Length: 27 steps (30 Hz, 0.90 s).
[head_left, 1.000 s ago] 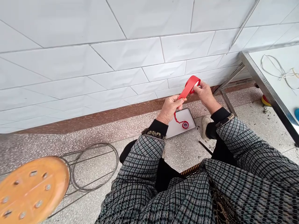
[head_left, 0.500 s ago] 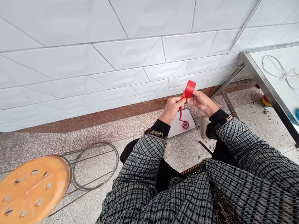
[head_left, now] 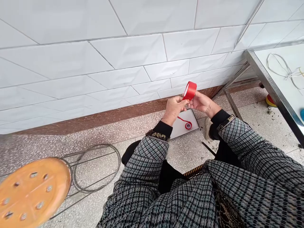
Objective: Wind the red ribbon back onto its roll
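A wide red ribbon point(head_left: 190, 91), bent round into a ring with a pale inner side, stands above my fingertips. My left hand point(head_left: 175, 107) pinches its lower edge between thumb and fingers. From the right, my right hand point(head_left: 201, 103) holds the same ring with curled fingers; its thumb is partly hidden. Beneath my hands lies a flat white board point(head_left: 182, 129) with a dark edge. On it rests a small red roll point(head_left: 188, 125) with a pale core, and a narrow red strand runs from it up toward my left hand.
An orange round stool seat point(head_left: 35, 190) with wire legs point(head_left: 96, 167) lies at the lower left. To the right stands a metal-framed table point(head_left: 268, 79) with loose cords point(head_left: 285, 71). A white tiled wall point(head_left: 133, 72) rises ahead; dark bits litter the speckled floor point(head_left: 268, 129).
The red ring has turned, so its pale inside now shows on the left. My hands have shifted slightly, and the strand over the board lies more to the left.
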Available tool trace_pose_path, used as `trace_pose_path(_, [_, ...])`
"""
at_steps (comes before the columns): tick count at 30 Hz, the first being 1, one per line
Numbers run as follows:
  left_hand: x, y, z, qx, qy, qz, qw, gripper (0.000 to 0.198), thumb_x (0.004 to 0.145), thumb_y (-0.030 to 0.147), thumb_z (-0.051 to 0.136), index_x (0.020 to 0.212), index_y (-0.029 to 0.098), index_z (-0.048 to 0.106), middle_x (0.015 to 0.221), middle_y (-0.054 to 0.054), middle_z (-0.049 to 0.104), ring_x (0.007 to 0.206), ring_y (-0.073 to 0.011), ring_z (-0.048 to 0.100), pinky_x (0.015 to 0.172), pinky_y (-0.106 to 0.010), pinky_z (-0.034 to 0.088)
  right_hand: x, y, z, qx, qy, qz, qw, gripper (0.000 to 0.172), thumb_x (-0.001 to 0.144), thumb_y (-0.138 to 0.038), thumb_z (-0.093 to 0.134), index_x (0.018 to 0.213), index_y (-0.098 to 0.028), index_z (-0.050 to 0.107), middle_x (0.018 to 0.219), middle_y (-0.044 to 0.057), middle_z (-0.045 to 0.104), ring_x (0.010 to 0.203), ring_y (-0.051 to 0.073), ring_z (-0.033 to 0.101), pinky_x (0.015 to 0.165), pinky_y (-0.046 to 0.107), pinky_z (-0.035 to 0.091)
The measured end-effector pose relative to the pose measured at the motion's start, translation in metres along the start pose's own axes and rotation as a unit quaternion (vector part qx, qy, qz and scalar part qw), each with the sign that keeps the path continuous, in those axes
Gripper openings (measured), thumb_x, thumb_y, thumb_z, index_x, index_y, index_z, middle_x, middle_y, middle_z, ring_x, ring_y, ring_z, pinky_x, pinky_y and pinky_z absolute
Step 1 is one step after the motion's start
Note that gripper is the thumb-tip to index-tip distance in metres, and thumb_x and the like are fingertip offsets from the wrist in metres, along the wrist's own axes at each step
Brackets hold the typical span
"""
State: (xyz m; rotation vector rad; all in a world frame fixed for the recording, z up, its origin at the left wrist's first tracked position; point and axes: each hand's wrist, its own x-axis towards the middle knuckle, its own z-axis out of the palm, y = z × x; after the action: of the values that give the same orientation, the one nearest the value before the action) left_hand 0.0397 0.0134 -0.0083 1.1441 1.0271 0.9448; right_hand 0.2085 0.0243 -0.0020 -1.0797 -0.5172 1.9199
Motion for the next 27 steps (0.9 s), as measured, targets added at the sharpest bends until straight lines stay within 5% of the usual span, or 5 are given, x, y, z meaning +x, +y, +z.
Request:
trace_pose_path(7, [0.004,-0.009,-0.003,0.035,-0.033,0.093,0.994,0.039,0.086,0.014,0.073,0.122,0.023,0.062,0.06,0.009,0.066,0.054,-0.0132,0.068,0.066,-0.028,0.057,0.001,-0.003,-0.005,-0.026,-0.053,0.054,0.997,0.024,0.111,-0.035,0.055,0.108,-0.019,0.073,0.072,0.004,0.075,0.061,0.017,0.069,0.059,0.025,0.059])
trace_pose_path(18, [0.009,-0.01,-0.01,0.007,-0.089,0.066,0.994,0.048,0.081,0.022,0.081,0.126,0.02,0.065,0.063,0.006,0.067,0.051,-0.0134,0.063,0.055,-0.025,0.046,-0.006,0.0,-0.004,-0.08,-0.064,0.058,0.993,0.028,0.113,-0.045,0.06,0.109,-0.02,0.072,0.075,0.005,0.076,0.066,0.016,0.071,0.063,0.024,0.062])
trace_pose_path(20, [0.007,-0.008,-0.011,-0.023,-0.1,0.059,0.993,0.046,0.079,0.023,0.082,0.122,0.021,0.065,0.061,0.006,0.065,0.05,-0.0122,0.061,0.053,-0.024,0.042,-0.008,-0.001,-0.005,-0.131,-0.079,0.025,0.988,0.03,0.108,-0.05,0.069,0.112,-0.02,0.073,0.081,0.006,0.077,0.073,0.018,0.074,0.068,0.026,0.064])
trace_pose_path(23, [0.005,-0.004,-0.015,-0.056,-0.113,0.048,0.991,0.045,0.08,0.026,0.084,0.12,0.021,0.066,0.06,0.006,0.065,0.049,-0.0103,0.058,0.05,-0.022,0.033,-0.008,-0.005,-0.01,-0.231,-0.082,-0.117,0.962,0.04,0.096,-0.049,0.082,0.126,-0.024,0.073,0.103,0.007,0.079,0.091,0.021,0.076,0.08,0.032,0.067])
trace_pose_path(27, [0.002,0.0,-0.021,-0.059,-0.134,0.024,0.989,0.047,0.08,0.027,0.087,0.122,0.02,0.068,0.063,0.006,0.065,0.051,-0.0084,0.056,0.05,-0.023,0.031,-0.001,-0.01,-0.025,-0.373,-0.053,-0.307,0.874,0.061,0.085,-0.041,0.089,0.141,-0.029,0.069,0.134,0.007,0.073,0.12,0.027,0.071,0.1,0.042,0.065])
